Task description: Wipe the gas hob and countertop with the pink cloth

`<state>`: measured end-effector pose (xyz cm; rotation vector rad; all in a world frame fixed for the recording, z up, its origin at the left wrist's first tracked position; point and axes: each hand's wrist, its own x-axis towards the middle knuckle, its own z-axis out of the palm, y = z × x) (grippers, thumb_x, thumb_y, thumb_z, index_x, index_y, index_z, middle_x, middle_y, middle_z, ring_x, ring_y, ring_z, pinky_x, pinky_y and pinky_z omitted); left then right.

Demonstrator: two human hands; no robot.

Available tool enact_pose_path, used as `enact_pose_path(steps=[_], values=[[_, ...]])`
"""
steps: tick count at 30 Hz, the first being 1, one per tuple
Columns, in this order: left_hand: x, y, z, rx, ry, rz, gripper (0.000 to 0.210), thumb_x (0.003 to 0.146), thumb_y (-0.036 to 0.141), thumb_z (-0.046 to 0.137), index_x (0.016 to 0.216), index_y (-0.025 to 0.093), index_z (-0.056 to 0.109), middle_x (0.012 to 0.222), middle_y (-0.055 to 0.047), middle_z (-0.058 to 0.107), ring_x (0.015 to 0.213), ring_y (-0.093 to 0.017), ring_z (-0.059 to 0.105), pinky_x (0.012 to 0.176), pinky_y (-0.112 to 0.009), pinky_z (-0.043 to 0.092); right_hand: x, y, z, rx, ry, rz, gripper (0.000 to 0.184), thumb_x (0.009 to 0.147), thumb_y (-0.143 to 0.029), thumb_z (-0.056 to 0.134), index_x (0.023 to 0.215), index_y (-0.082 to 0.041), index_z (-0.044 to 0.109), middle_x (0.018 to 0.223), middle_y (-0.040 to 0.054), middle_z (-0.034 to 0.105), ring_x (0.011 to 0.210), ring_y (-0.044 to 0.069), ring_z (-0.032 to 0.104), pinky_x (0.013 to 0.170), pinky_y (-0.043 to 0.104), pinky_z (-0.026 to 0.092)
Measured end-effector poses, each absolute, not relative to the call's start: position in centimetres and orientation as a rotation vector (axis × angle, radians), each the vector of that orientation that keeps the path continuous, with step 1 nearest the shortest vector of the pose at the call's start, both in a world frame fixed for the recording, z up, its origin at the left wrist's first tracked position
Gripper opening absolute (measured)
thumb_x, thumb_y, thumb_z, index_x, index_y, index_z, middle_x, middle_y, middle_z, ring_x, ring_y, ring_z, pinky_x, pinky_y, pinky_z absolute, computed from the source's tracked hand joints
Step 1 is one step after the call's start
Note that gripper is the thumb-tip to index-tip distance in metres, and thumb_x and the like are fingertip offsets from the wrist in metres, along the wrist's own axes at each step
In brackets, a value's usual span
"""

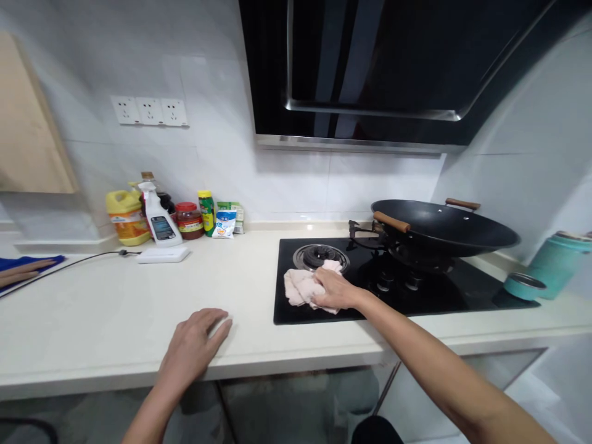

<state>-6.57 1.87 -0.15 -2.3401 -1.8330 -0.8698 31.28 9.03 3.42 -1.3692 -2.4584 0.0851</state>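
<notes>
My right hand [333, 288] grips a pale pink cloth [300, 287] and presses it on the left front part of the black glass gas cooktop [398, 302]. Just behind the cloth is the left burner [319, 254], with no pan support over it. My left hand [197, 341] rests on the white countertop [250, 296] near its front edge, left of the cooktop. Its fingers are loosely bent, thumb apart, and nothing is in it. A large black wok [453, 228] with wooden handles sits over the right burner.
Against the wall stand a yellow jug [127, 219], a white spray bottle [160, 216], a red-lidded jar [189, 221], a green shaker [206, 213] and packets [225, 223]. A white device [163, 254] trails a cable. Teal containers [559, 265] stand right; a range hood [370, 74] overhangs.
</notes>
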Motion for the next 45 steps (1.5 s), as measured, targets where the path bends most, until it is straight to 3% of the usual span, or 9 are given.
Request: enact_pose_path(steps=[3,6,10,13,18,22,35,41,45], values=[[-6.4,1.7,0.0,-2.348,-1.822,-0.865,0.041,0.092,0.053,0.047,0.105,0.024,0.073,0.118,-0.007,0.073,0.114,-0.027,0.064,0.099,-0.041,0.046,34.0,7.9,2.6,-1.390,-2.353,0.059,0.059,0.076,-0.051,0.070,0.122,-0.018,0.054,0.129,0.0139,0.052,0.115,0.026,0.052,0.097,0.039,0.044],[-6.3,1.5,0.1,-2.359,-1.808,-0.864,0.039,0.093,0.051,0.046,0.105,0.024,0.072,0.117,-0.006,0.073,0.113,-0.026,0.064,0.098,-0.040,0.046,35.9,7.5,2.3,-1.581,-2.291,-0.011,0.075,0.078,-0.063,0.067,0.138,-0.022,0.052,0.159,0.0173,0.024,0.146,0.038,0.023,0.115,0.052,0.024],[-6.3,1.5,0.1,-2.360,-1.798,-0.878,0.038,0.093,0.051,0.047,0.105,0.024,0.072,0.118,-0.006,0.073,0.113,-0.026,0.063,0.098,-0.040,0.045,36.7,7.6,2.5,-2.026,-2.128,0.129,0.083,0.079,-0.079,0.055,0.148,-0.034,0.045,0.166,0.0124,0.014,0.150,0.048,0.006,0.112,0.070,0.009],[-6.3,1.4,0.1,-2.348,-1.811,-0.875,0.039,0.093,0.052,0.046,0.106,0.025,0.072,0.119,-0.006,0.072,0.114,-0.026,0.063,0.097,-0.041,0.044,36.6,7.8,2.5,-2.089,-2.068,0.166,0.087,0.079,-0.082,0.051,0.152,-0.036,0.040,0.165,0.0119,0.020,0.149,0.045,0.015,0.112,0.066,0.018],[-6.0,1.3,0.3,-2.333,-1.847,-0.827,0.041,0.092,0.052,0.045,0.106,0.024,0.072,0.120,-0.007,0.072,0.116,-0.028,0.062,0.097,-0.041,0.044,35.4,6.6,2.1,-1.978,-2.096,0.039,0.070,0.085,-0.072,0.051,0.144,-0.033,0.051,0.151,0.0114,0.043,0.140,0.037,0.034,0.110,0.052,0.029],[-6.0,1.4,0.4,-2.339,-1.846,-0.803,0.042,0.093,0.052,0.044,0.107,0.023,0.072,0.121,-0.006,0.071,0.117,-0.028,0.062,0.097,-0.041,0.043,33.2,4.5,2.2,-1.895,-2.120,-0.025,0.059,0.087,-0.063,0.054,0.135,-0.030,0.057,0.143,0.0112,0.050,0.132,0.035,0.042,0.104,0.047,0.034],[-6.3,1.7,0.3,-2.347,-1.798,-0.793,0.043,0.093,0.052,0.044,0.106,0.024,0.073,0.119,-0.007,0.073,0.114,-0.027,0.063,0.094,-0.040,0.046,25.2,0.4,0.4,-1.383,-2.116,-0.178,0.026,0.079,-0.034,0.064,0.102,-0.021,0.062,0.103,0.0092,0.063,0.103,0.027,0.053,0.105,0.044,0.033],[-6.3,1.7,0.3,-2.341,-1.803,-0.814,0.042,0.092,0.054,0.046,0.103,0.025,0.074,0.118,-0.006,0.073,0.112,-0.028,0.064,0.093,-0.039,0.047,24.5,-1.1,0.8,-1.270,-2.081,0.087,0.026,0.076,-0.029,0.062,0.101,-0.023,0.060,0.107,0.0064,0.066,0.105,0.025,0.056,0.098,0.038,0.041],[-6.4,1.7,0.1,-2.346,-1.798,-0.821,0.040,0.093,0.052,0.046,0.104,0.025,0.074,0.119,-0.006,0.073,0.113,-0.027,0.064,0.093,-0.039,0.045,26.0,-0.3,2.4,-1.258,-1.933,0.454,0.037,0.082,-0.031,0.053,0.119,-0.024,0.055,0.105,0.0028,0.070,0.092,0.021,0.064,0.083,0.031,0.049]])
